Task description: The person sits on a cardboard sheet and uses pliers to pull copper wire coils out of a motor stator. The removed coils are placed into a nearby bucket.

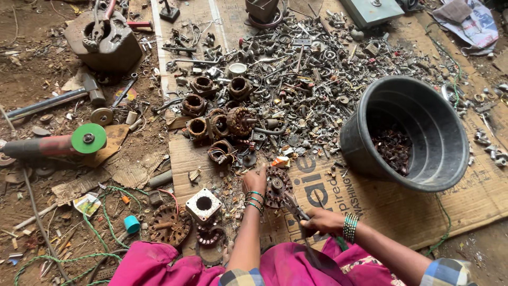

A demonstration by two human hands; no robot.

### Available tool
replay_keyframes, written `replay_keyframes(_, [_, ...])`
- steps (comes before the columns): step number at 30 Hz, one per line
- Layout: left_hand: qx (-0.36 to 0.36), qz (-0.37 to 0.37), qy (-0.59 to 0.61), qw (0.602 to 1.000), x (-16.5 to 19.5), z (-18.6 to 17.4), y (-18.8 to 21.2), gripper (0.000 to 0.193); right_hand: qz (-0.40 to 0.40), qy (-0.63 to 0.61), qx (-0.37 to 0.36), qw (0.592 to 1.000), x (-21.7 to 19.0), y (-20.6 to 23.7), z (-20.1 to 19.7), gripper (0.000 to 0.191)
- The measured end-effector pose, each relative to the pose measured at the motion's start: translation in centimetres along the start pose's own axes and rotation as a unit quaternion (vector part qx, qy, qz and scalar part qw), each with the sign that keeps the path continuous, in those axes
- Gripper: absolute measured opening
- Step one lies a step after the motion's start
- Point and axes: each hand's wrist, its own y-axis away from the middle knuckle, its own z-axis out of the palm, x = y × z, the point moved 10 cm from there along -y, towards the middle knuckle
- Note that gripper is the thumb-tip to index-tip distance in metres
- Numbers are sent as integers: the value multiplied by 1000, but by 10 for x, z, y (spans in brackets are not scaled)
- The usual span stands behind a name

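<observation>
Down on the flattened cardboard sheet [402,212], the person's left hand [254,180] rests with its fingers spread and pressing down just beside a round, rusty motor core [277,186], the fingertips touching its left edge so the disc sits immediately to the right of that hand. The core is a flat, toothed wheel of dark brown metal with a paler hub in its middle, rough and flaky-looking. The right hand [320,220] is clenched around the handles of metal shears [297,212], whose grey blades point up and left toward the lower right rim of the core; whether the tips actually touch it I cannot tell. Both wrists carry stacks of green bangles. To the left of the left forearm stands a squarish motor block [203,204] with a pale face and a round hole through it, and beside that more rusted, coil-wound discs lie on the dirt. Above the hands spreads a wide heap of scrap metal [296,69]: nuts, rings, brackets, bits of wire, dull grey and brown, with several copper-wound cylindrical stators clustered at its left edge. To the right sits a black plastic bucket [370,106], smooth-walled and round, holding a small pile of reddish-brown fragments at the bottom. Well off to the left lie a hammer [58,98] and an angle grinder with a green disc [87,139]
</observation>
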Motion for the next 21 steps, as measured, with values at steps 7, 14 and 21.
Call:
replay_keyframes(7, [39, 16, 30, 999, -6, -13, 0, 58, 80, -358, -44, 929, -7, 23, 48, 18])
replay_keyframes(14, [18, 31, -25, 999, 11, 0, 18, 69, 21, -201, 14, 979, 63, -27, 17, 24])
replay_keyframes(21, [29, 53, 28, 998, -10, -8, -8, 64, 4, 3, 125, 992, 49, -38, 17, 11])
